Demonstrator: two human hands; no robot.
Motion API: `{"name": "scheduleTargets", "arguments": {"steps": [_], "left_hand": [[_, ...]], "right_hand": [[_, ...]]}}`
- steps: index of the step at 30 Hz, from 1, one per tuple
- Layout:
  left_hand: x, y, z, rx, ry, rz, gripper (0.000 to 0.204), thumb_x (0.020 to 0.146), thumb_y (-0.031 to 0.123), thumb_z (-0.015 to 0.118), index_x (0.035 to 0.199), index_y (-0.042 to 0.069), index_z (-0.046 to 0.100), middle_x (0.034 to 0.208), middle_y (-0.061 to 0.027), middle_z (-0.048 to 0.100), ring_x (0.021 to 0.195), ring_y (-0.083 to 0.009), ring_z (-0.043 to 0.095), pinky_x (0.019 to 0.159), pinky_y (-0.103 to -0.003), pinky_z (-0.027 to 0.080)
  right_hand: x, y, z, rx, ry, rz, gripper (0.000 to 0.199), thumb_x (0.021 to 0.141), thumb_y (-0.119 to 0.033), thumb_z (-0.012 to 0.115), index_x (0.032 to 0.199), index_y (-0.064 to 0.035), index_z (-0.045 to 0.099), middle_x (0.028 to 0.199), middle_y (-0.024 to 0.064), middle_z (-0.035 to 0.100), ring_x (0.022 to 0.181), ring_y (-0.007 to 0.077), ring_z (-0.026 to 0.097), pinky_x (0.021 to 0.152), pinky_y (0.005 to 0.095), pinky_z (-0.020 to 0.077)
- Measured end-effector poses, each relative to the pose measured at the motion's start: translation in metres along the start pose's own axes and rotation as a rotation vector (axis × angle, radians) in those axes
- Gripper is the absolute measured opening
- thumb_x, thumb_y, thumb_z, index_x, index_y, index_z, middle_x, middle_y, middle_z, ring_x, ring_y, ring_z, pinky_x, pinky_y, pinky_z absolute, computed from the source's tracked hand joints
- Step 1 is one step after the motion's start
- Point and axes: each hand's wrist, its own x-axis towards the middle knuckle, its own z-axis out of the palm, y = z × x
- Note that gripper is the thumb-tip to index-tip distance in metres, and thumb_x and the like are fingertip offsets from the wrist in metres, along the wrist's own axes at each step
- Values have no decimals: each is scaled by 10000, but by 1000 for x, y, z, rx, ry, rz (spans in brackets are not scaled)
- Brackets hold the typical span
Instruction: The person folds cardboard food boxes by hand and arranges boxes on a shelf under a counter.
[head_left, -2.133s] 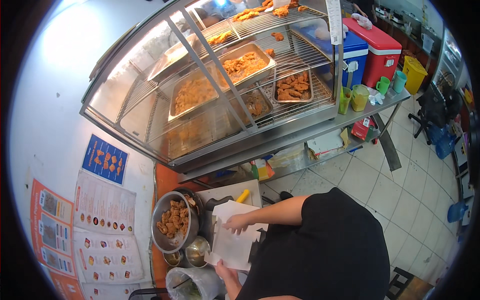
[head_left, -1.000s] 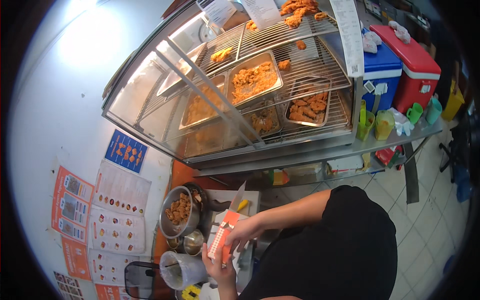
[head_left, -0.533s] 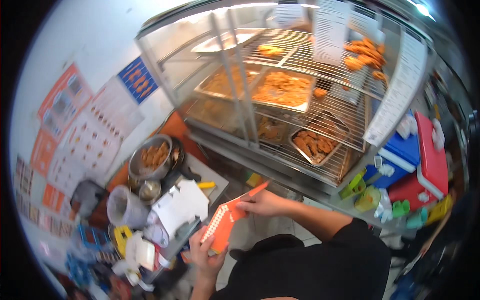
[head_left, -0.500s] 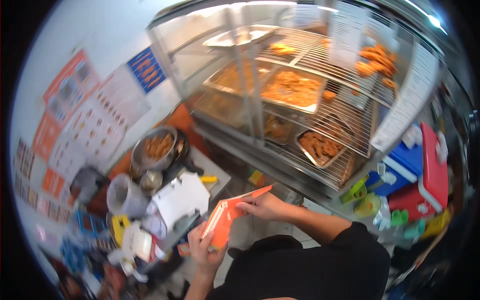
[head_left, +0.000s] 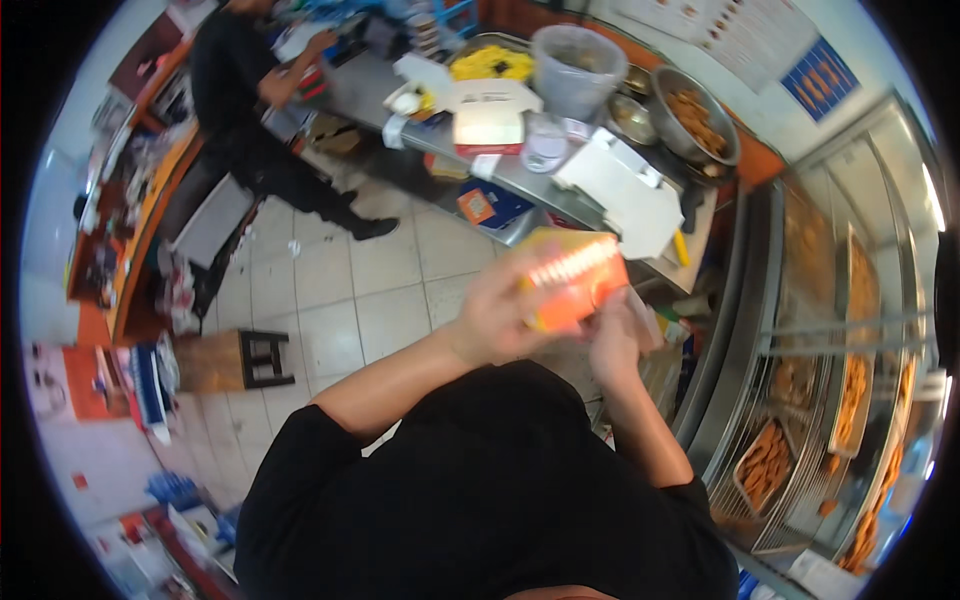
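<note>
A glass display case (head_left: 850, 330) fills the right side, its wire racks carrying trays of fried pieces (head_left: 765, 462). A steel counter (head_left: 520, 175) runs across the far part of the scene, from the middle to the right, crowded with gear. On the pale tiled floor (head_left: 350, 290) at the far left a second person in black (head_left: 235, 90) stands by the counter's left end, one hand raised. A small dark stool (head_left: 262, 357) sits on the tiles at the left, well apart from everything else.

On the counter, a clear plastic tub (head_left: 577, 68) stands far off, a round metal bowl of fried pieces (head_left: 695, 113) just to its right. A stack of white paper sheets (head_left: 628, 192) lies nearer, at the counter's right part, and an open white box (head_left: 487, 112) sits left of it.

In the middle, near the wearer's black shirt, both hands are up together on an orange carton (head_left: 572, 290) with a white-patterned edge, held in the air in front of the counter and below the paper stack. The left hand (head_left: 497, 312) wraps around the carton's left end, fingers curled over it. The right hand (head_left: 615, 335) grips it from below at the right, fingers closed against the underside. Motion blur softens the carton and fingers.
</note>
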Motion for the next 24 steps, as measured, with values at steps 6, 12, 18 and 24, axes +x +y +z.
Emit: {"name": "scheduleTargets", "arguments": {"steps": [6,12,18,24], "left_hand": [[-141,-140,-133,-677,516,-1564,349,965,357,688,1161,68,674,1226,-115,666,1061,-240,676,876,-433,573],[-220,-83,-170,-720,-135,-1830,793,976,698,461,1473,80,460,1656,-180,228,1514,-407,217,1187,-573,241],[-180,-14,-259,-109,-269,-877,430,951,199,678,1316,32,527,1602,-253,318,1519,-433,219,1215,-501,216],[-197,-26,-278,130,6,-1175,330,900,65,629,1195,-23,510,1219,-299,623,1126,-472,619,978,-448,507]], "right_hand": [[46,38,111,-1030,-632,-1378,264,946,-154,587,1197,-78,617,905,159,682,891,357,679,789,468,520],[71,26,193,-1206,-1406,-316,294,940,-182,590,1211,-74,626,966,122,700,894,254,681,795,399,534],[86,26,263,-615,-1343,596,190,1027,-230,545,1068,-68,635,911,-5,608,804,91,616,707,279,530],[101,54,308,-465,-1419,736,257,1084,-250,481,1078,-43,634,920,-5,619,769,82,610,666,259,535]]}}
